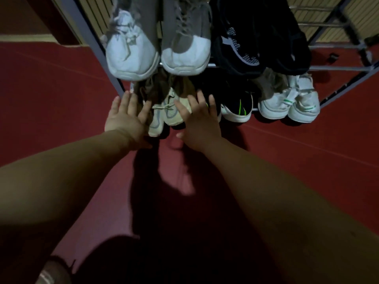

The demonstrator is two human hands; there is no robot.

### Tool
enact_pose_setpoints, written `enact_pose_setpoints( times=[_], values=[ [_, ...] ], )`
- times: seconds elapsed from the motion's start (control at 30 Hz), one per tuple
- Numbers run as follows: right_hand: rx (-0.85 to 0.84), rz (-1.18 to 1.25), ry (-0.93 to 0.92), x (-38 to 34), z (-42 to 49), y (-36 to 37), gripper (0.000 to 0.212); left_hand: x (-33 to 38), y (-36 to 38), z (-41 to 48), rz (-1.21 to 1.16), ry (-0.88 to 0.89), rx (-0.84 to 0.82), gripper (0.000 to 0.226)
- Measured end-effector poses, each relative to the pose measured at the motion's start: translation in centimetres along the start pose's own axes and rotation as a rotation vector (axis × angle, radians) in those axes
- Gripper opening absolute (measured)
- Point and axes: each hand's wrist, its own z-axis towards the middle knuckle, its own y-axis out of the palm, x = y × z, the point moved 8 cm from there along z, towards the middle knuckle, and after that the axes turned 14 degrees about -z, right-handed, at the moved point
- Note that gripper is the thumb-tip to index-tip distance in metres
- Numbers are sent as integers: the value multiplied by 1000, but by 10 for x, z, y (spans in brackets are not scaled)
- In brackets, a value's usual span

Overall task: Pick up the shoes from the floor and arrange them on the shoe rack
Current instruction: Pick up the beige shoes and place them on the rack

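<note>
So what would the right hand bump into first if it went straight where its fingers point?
Probably the black shoe in the bottom row, just beyond the right hand. The picture is dim, so depth is unclear.

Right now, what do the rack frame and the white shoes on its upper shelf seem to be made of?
Rack frame: probably metal tube, painted grey; thin straight bars, dull sheen. White shoes: apparently matte fabric uppers, creased, over smooth rubbery soles; dim light leaves doubt.

Both hands, left hand (125,119) and right hand (200,124), hover spread flat over the cream sneakers (164,113) on the shoe rack's (336,68) bottom shelf, red floor (61,95) underneath.
</note>
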Motion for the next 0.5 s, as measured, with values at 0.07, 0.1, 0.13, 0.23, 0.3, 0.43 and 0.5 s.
enact_pose_setpoints(
  times=[0.07,0.1,0.13,0.23,0.3,0.43,0.5],
  values=[
    [-131,-113,-71,-12,5,12,86,0,2,2,-1,36,5,108],
    [-152,-132,-69,-13,8,14,79,1,3,3,5,49,14,103],
    [-144,-154,-61,-15,11,13,70,2,3,5,24,58,22,98],
    [17,-265,-43,-16,20,9,47,6,-2,9,49,90,60,78],
    [39,-287,-31,-7,27,11,41,14,-12,14,-24,144,102,68],
    [92,-276,-87,-4,31,12,33,27,-9,13,-12,251,29,57],
    [144,-259,-89,-4,29,13,32,25,-3,10,42,274,13,54]
  ],
)
